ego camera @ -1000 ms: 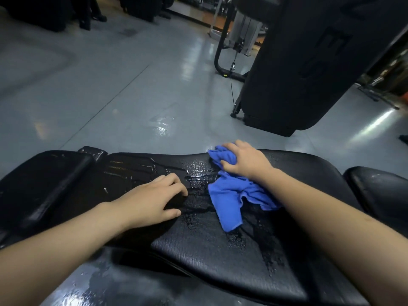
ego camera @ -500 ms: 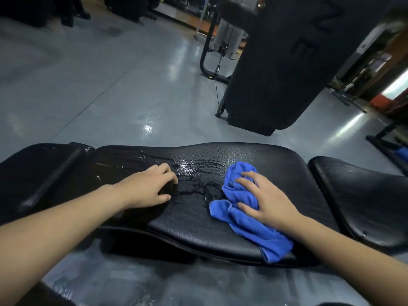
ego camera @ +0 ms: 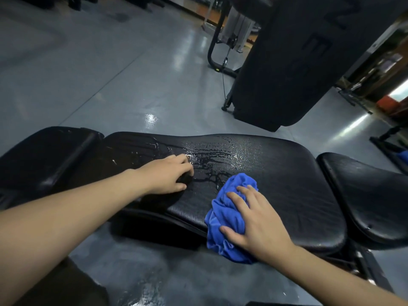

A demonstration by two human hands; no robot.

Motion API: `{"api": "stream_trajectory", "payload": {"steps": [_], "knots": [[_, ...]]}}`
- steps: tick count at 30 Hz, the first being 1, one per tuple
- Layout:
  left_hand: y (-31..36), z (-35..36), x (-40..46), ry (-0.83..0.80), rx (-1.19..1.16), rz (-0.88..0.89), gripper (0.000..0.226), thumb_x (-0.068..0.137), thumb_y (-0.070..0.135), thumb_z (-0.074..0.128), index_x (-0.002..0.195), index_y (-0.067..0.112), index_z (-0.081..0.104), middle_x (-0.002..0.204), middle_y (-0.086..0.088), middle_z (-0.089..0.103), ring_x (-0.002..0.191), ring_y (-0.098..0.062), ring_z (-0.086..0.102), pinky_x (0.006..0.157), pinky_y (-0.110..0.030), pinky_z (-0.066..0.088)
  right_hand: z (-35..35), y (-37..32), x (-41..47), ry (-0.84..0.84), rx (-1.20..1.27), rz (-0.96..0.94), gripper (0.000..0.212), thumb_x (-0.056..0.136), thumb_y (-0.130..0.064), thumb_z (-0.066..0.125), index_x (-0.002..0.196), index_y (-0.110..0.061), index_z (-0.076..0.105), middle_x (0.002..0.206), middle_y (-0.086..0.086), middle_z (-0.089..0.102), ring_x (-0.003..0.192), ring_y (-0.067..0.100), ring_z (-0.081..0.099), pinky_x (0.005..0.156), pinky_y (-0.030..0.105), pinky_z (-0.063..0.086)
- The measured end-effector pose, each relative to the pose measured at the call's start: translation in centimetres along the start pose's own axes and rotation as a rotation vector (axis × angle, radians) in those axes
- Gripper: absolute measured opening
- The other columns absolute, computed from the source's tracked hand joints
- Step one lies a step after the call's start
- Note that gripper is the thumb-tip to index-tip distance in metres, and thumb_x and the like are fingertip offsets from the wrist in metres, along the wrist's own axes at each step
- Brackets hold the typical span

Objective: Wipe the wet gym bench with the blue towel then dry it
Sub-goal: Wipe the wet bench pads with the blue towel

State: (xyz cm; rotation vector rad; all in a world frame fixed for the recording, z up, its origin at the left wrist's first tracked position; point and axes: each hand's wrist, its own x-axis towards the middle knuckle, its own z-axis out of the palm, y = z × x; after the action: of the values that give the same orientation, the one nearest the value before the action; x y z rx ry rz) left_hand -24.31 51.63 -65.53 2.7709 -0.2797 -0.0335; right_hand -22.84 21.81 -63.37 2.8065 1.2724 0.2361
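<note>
The black padded gym bench lies across the view, with water streaks and droplets shining on its far middle part. A bunched blue towel sits at the bench's near edge and hangs partly over it. My right hand presses flat on the towel with fingers spread over it. My left hand rests on the wet pad to the left, fingers lightly bent, holding nothing.
A second black pad adjoins on the right and another on the left. A large black machine stands behind on the grey floor. Water glistens on the floor near me.
My right hand has dragged the towel from the bench's far edge toward me to the near edge. My left hand stays on the pad.
</note>
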Motion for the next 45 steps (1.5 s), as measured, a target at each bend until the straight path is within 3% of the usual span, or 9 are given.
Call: {"api": "stream_trajectory", "payload": {"steps": [6, 14, 23, 28, 32, 36, 39, 45], "knots": [[-1.7, -0.1, -1.2, -0.030, -0.023, -0.072, 0.039, 0.088, 0.045, 0.066, 0.123, 0.035, 0.050, 0.128, 0.008, 0.041, 0.120, -0.015, 0.044, 0.096, -0.040, 0.047, 1.4, -4.7, 5.2, -0.010, -0.002, -0.053, 0.077, 0.080, -0.072, 0.048, 0.128, -0.013, 0.058, 0.127, 0.020, 0.058, 0.123, 0.044, 0.051, 0.104, 0.051, 0.044], [-2.9, -0.8, -1.8, -0.082, -0.040, -0.214, 0.037, 0.087, 0.025, 0.065, 0.122, 0.031, 0.053, 0.121, 0.005, 0.043, 0.119, -0.018, 0.048, 0.096, -0.039, 0.046, 3.5, -8.0, 10.5, -0.071, 0.037, -0.086, 0.082, 0.080, -0.073, 0.036, 0.134, -0.013, 0.052, 0.129, 0.021, 0.055, 0.127, 0.045, 0.045, 0.105, 0.055, 0.038], [-1.3, 0.0, -2.4, -0.056, 0.039, -0.277, 0.041, 0.093, 0.024, 0.058, 0.132, 0.029, 0.046, 0.130, 0.005, 0.039, 0.123, -0.017, 0.043, 0.099, -0.036, 0.044, 1.6, -1.8, 6.0, -0.042, 0.081, -0.217, 0.065, 0.085, -0.066, 0.046, 0.124, -0.014, 0.056, 0.122, 0.011, 0.057, 0.118, 0.035, 0.051, 0.104, 0.045, 0.041], [-0.3, -0.3, -2.7, -0.065, 0.067, -0.304, 0.042, 0.095, 0.022, 0.053, 0.135, 0.028, 0.044, 0.133, 0.005, 0.037, 0.124, -0.018, 0.042, 0.100, -0.038, 0.044, -0.8, 2.7, 1.3, 0.077, 0.074, -0.243, 0.060, 0.084, -0.061, 0.057, 0.122, -0.014, 0.061, 0.120, 0.007, 0.060, 0.113, 0.028, 0.056, 0.106, 0.034, 0.039], [0.4, -0.1, -3.4, -0.056, 0.106, -0.295, 0.043, 0.095, 0.022, 0.050, 0.137, 0.024, 0.043, 0.134, 0.001, 0.038, 0.124, -0.022, 0.042, 0.100, -0.039, 0.043, -2.0, 5.9, -2.1, 0.046, 0.051, -0.224, 0.067, 0.084, -0.064, 0.057, 0.129, -0.014, 0.058, 0.126, 0.009, 0.059, 0.123, 0.028, 0.055, 0.109, 0.034, 0.036], [0.3, -0.4, -3.5, -0.110, 0.154, -0.256, 0.046, 0.096, 0.024, 0.051, 0.141, 0.021, 0.040, 0.138, -0.002, 0.035, 0.123, -0.024, 0.042, 0.091, -0.037, 0.045, -2.4, 6.9, -3.1, -0.017, 0.041, -0.200, 0.075, 0.082, -0.072, 0.055, 0.134, -0.018, 0.054, 0.133, 0.009, 0.055, 0.127, 0.027, 0.051, 0.109, 0.031, 0.034], [-0.1, -0.8, -3.6, -0.160, 0.140, -0.238, 0.048, 0.096, 0.027, 0.057, 0.141, 0.022, 0.041, 0.138, -0.001, 0.035, 0.122, -0.024, 0.044, 0.085, -0.032, 0.041, -2.1, 6.8, -2.8, -0.049, 0.018, -0.188, 0.084, 0.079, -0.080, 0.054, 0.136, -0.018, 0.053, 0.136, 0.011, 0.052, 0.129, 0.030, 0.051, 0.108, 0.038, 0.040], [-1.6, -1.3, -3.4, -0.214, 0.034, -0.226, 0.055, 0.087, 0.037, 0.072, 0.134, 0.027, 0.045, 0.133, 0.001, 0.038, 0.122, -0.022, 0.044, 0.094, -0.040, 0.046, -0.9, 3.9, -1.1, -0.063, -0.027, -0.181, 0.094, 0.073, -0.082, 0.057, 0.137, -0.014, 0.053, 0.139, 0.017, 0.051, 0.133, 0.039, 0.048, 0.108, 0.051, 0.043]]}}
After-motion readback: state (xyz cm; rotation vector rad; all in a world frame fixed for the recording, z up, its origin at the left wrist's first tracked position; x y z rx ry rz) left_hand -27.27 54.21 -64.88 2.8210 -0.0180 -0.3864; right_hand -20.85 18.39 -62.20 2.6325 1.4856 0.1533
